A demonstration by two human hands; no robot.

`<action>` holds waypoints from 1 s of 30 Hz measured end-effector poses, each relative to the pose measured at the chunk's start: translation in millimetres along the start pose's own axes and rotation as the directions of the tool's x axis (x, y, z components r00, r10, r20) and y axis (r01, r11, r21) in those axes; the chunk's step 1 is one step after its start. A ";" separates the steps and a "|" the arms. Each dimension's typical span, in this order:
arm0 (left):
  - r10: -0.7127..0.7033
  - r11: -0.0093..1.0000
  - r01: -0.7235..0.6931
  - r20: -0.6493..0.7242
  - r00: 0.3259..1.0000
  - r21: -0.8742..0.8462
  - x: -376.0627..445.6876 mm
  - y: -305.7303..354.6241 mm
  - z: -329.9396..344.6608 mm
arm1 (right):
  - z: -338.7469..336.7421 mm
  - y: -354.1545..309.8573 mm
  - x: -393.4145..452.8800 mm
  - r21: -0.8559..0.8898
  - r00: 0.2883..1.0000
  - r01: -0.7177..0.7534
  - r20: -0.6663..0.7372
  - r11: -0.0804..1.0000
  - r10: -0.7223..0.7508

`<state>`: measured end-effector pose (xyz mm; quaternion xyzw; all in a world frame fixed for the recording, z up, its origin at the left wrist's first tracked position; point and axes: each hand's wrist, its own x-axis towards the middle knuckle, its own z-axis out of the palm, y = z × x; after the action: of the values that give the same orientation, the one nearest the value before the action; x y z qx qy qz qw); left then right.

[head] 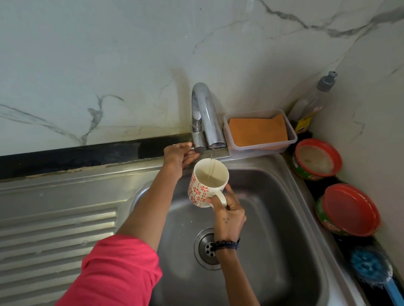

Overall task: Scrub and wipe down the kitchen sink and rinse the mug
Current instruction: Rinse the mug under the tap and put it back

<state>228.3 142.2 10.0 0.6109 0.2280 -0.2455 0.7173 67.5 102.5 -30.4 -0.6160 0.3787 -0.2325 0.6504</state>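
the right hand [227, 215] curls around the handle of the mug [207, 183] and holds it over the far-left part of the sink [276, 207] basin — open steel lies below and to the right. the mug stands upright, mouth up, handle toward the near right, under a thin stream from the tap [207, 119]. the left hand [180, 154] rests its fingers against the tap's lever.
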 end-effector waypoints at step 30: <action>0.024 0.997 -0.021 -0.037 0.999 0.074 8.8 -0.3 -4.7 | -14.1 -31.4 -7.3 -0.039 0.997 0.017 0.072 0.999 -0.014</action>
<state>234.8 146.2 3.6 0.6440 0.2253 -0.2341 0.6926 57.3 95.1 2.4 -0.6394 0.3550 -0.2080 0.6495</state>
